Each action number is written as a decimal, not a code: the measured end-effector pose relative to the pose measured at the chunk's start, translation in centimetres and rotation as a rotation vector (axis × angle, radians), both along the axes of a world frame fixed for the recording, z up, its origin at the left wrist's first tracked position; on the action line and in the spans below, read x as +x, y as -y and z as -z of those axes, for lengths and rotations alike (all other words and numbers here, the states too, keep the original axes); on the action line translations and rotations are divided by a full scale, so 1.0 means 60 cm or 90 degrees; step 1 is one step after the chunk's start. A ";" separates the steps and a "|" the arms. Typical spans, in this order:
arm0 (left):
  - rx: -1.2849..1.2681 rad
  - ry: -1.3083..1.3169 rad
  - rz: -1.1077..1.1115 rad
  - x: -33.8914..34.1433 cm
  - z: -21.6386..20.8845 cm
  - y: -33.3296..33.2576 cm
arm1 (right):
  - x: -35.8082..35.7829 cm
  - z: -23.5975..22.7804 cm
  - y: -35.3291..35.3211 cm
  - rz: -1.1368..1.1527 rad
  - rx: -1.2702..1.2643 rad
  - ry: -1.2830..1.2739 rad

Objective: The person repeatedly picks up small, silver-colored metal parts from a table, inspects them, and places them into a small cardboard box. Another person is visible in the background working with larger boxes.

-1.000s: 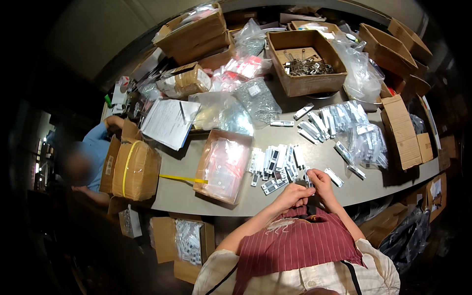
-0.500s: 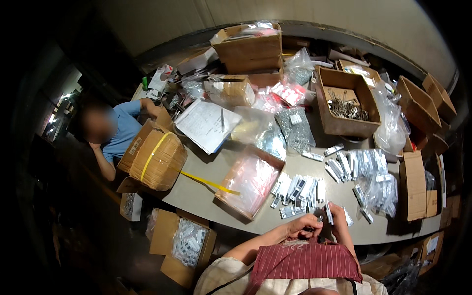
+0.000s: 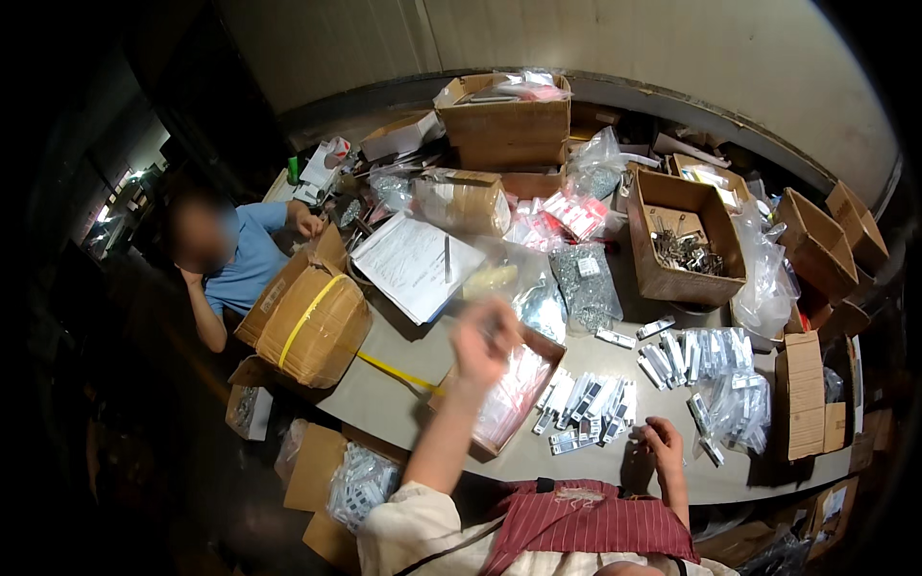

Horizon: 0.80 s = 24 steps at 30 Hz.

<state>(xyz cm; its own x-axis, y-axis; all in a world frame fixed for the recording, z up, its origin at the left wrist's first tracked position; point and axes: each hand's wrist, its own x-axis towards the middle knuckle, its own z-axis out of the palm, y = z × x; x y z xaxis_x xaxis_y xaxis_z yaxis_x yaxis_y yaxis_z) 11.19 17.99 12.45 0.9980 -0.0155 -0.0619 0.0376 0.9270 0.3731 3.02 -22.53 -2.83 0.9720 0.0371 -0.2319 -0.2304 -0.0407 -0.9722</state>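
My left hand [image 3: 483, 344] is raised over the cardboard box of clear and pink plastic bags [image 3: 514, 403]. Motion smears its fingers, and a dark patch by them is too blurred to name. Low over the table's near edge, my right hand [image 3: 663, 445] has its fingers loosely bent and apart, with nothing visible in them. Just beyond it, to the left, lies a loose pile of small white and grey metal latch-like pieces [image 3: 588, 408]. More such pieces [image 3: 665, 360] lie farther off, next to several wrapped in clear plastic [image 3: 720, 355].
An open box of metal parts [image 3: 687, 245] stands at the back right. A bag of small hardware [image 3: 586, 283] and a paper pad with a pen [image 3: 415, 264] lie mid-table. At left, a co-worker in a blue shirt [image 3: 252, 259] sits behind a yellow-strapped carton [image 3: 312, 326].
My left hand has swung up and left from in front of my chest to above the bag box. My right hand has lowered and no longer shows the small metal piece.
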 end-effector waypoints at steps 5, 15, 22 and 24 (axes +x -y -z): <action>0.881 0.145 -0.282 0.169 -0.014 -0.150 | -0.012 0.002 0.020 0.004 0.015 -0.030; 1.040 0.080 0.191 0.281 0.018 -0.088 | -0.043 0.000 0.097 0.125 -0.610 0.226; 1.024 0.036 -0.152 0.227 0.049 -0.118 | -0.066 0.022 0.073 0.054 -0.706 0.189; 1.045 0.045 -0.429 0.170 0.039 -0.087 | -0.070 0.037 0.073 0.066 -0.581 0.109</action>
